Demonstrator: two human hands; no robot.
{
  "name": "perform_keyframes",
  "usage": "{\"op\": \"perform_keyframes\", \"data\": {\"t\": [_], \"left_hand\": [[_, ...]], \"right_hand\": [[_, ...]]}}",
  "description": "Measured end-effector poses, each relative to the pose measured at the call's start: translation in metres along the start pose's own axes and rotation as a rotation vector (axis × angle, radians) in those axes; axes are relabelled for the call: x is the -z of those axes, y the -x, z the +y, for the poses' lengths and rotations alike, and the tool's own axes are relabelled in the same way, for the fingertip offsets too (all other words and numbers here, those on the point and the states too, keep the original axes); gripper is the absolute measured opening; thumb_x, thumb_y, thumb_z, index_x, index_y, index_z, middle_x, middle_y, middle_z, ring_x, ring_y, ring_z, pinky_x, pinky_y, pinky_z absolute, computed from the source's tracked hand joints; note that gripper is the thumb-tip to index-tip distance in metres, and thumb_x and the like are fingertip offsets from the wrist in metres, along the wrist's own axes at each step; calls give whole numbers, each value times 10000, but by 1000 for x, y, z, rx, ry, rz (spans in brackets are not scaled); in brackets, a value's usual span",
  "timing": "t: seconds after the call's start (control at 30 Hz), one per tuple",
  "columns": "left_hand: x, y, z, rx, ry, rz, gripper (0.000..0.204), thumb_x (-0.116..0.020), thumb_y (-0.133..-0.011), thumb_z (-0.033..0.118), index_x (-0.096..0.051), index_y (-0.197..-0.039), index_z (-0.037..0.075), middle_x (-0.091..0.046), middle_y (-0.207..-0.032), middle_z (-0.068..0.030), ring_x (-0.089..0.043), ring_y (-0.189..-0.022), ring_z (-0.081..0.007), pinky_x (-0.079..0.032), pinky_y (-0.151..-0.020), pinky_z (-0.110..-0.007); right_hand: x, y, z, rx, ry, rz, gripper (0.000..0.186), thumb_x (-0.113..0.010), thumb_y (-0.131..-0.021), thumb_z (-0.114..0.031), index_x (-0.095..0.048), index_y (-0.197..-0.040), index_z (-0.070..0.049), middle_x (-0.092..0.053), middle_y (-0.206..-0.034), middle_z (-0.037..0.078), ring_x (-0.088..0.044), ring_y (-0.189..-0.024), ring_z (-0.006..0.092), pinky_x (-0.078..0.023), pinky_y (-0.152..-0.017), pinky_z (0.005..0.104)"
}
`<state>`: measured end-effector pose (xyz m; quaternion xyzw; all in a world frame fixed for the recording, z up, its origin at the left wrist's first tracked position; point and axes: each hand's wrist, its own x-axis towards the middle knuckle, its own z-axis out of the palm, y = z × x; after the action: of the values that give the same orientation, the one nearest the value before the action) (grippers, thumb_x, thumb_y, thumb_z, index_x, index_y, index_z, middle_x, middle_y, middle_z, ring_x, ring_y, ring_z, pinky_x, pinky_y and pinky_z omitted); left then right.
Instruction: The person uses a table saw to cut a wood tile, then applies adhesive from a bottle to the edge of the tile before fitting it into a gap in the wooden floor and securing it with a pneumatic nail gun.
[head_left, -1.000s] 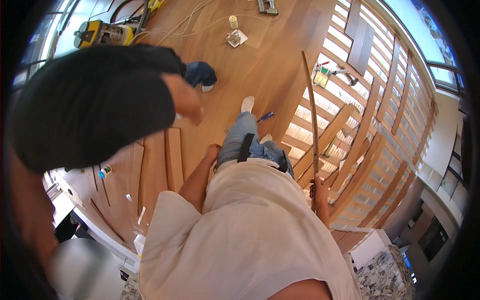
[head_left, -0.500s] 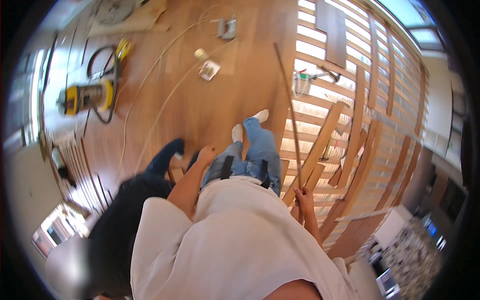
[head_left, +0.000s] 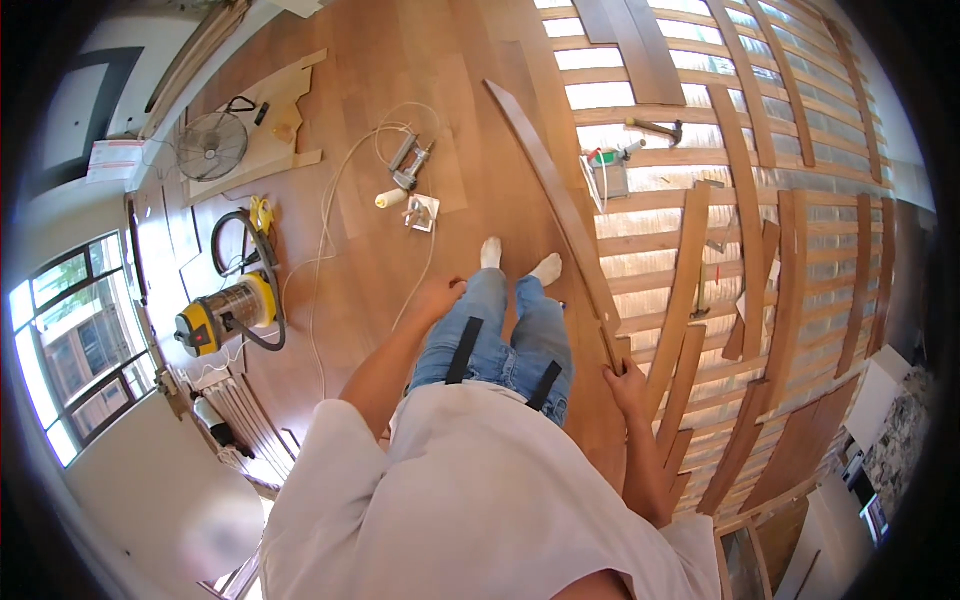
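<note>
My right hand (head_left: 625,388) is closed around the near end of a long, narrow brown floorboard (head_left: 552,195). The board slants away to the far left, along the edge where the laid floor meets the open battens. Its far end reaches the middle of the wooden floor (head_left: 455,190). My left hand (head_left: 440,297) is beside my left knee, its fingers curled. Whatever it may hold is hidden.
Battens over shiny foil (head_left: 650,285) spread to the right, with loose boards (head_left: 685,265), a hammer (head_left: 660,130) and a grey box (head_left: 607,180) on them. Left are a yellow-black vacuum cleaner (head_left: 225,310), a fan (head_left: 212,147), a corded power tool (head_left: 408,165) and cables (head_left: 325,230).
My view has turned, so the room has shifted and the person in dark clothes on the left is out of sight. The board now shows its broad face. My right hand still holds it.
</note>
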<state>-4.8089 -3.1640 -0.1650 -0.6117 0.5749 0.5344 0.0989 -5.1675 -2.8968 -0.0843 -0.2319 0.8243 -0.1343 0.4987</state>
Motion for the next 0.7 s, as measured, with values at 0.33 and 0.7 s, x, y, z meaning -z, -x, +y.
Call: {"op": "perform_keyframes", "data": {"t": [0.33,0.7], "left_hand": [[9,-59,-41,42,-104,176,347,-589,-894,322,-714,-1086,61,-730,-957,-149,-699,-920,-286,-533,-838,-397],[59,-314,-188,20,-261,14,365,-607,-862,338,-725,-1075,66,-709,-1058,-201,-680,-992,-349,-525,-890,-454]], "right_hand": [[4,-19,-15,-40,-42,37,279,-749,-827,-167,-608,-961,32,-629,-744,117,-577,-676,162,-471,-618,332],[-62,-191,-66,-218,346,144,355,-673,-880,-310,-629,-1097,-32,-679,-919,230,-666,-871,399,-510,-752,465]]}}
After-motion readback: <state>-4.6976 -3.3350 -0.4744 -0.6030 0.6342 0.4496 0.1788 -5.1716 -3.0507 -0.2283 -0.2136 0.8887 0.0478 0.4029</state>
